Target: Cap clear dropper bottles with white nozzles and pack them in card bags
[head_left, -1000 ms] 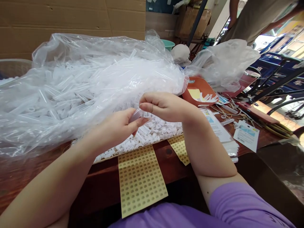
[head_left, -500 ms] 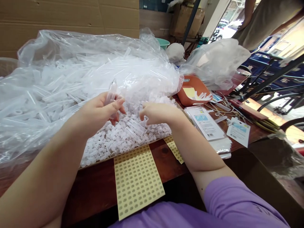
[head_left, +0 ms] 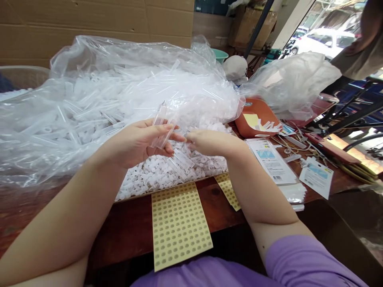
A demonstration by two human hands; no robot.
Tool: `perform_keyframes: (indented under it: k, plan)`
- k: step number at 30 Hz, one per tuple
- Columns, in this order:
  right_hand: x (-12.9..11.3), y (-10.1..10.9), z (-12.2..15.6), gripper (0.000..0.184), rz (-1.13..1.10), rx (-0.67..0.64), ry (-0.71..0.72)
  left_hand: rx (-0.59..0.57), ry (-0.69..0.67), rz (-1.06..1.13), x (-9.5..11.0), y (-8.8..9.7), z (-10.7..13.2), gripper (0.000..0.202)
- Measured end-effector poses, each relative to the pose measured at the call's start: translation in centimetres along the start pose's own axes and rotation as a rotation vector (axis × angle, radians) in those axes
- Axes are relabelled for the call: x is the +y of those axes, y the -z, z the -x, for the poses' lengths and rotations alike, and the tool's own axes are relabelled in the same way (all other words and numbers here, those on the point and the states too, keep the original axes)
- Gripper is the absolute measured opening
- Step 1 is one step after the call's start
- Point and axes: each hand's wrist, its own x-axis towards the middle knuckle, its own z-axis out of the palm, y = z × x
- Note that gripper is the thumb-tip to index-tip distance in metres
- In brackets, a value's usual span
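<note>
My left hand point(head_left: 140, 141) is closed on a clear plastic tube point(head_left: 160, 124), which stands tilted between thumb and fingers. My right hand point(head_left: 211, 142) is closed just to the right of it, fingertips close to the tube's lower end, over a heap of small white caps point(head_left: 158, 173) and loose tubes; what it pinches is too small to make out. Behind both hands lies a large clear bag full of tubes point(head_left: 101, 95).
A yellow sticker sheet point(head_left: 178, 223) hangs over the wooden table's front edge, with a second one point(head_left: 230, 191) beside it. To the right are an orange tray point(head_left: 259, 117), printed packets point(head_left: 271, 159), another plastic bag point(head_left: 295, 81) and cables. A person stands at the far right.
My left hand has kept the tube raised and shifted slightly right. My right hand has come up from the cap heap to meet it.
</note>
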Motion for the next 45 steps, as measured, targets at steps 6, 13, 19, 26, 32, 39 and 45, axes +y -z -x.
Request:
perform_keyframes:
  k: [6,13,19,26,32,39,45]
  plan:
    - [0.9,1.9,1.7,0.028,-0.18,0.26,-0.15,0.012,0.069,0.057,-0.3,0.4,-0.4,0.013]
    - [1.3,2.0,2.1,0.024,-0.618,0.607,0.211,-0.119,0.07,0.027,-0.7,0.8,-0.7,0.023]
    - [1.3,2.3,2.4,0.02,-0.765,0.617,0.298,-0.168,0.0,-0.085,-0.6,1.1,-0.5,0.021]
    - [1.1,2.2,2.4,0.02,-0.783,0.518,0.341,-0.242,-0.026,-0.183,-0.3,1.0,-0.3,0.022]
    - [-0.2,2.6,2.5,0.047,-0.625,0.343,0.159,-0.219,0.0,-0.306,0.2,0.3,0.3,0.025]
    - [0.6,2.4,2.5,0.031,-0.672,0.35,0.271,-0.111,-0.01,-0.476,0.2,0.2,0.2,0.026]
    - [0.3,2.5,2.3,0.043,-0.56,0.254,0.133,-0.077,0.027,-0.527,0.5,-0.1,0.5,0.022]
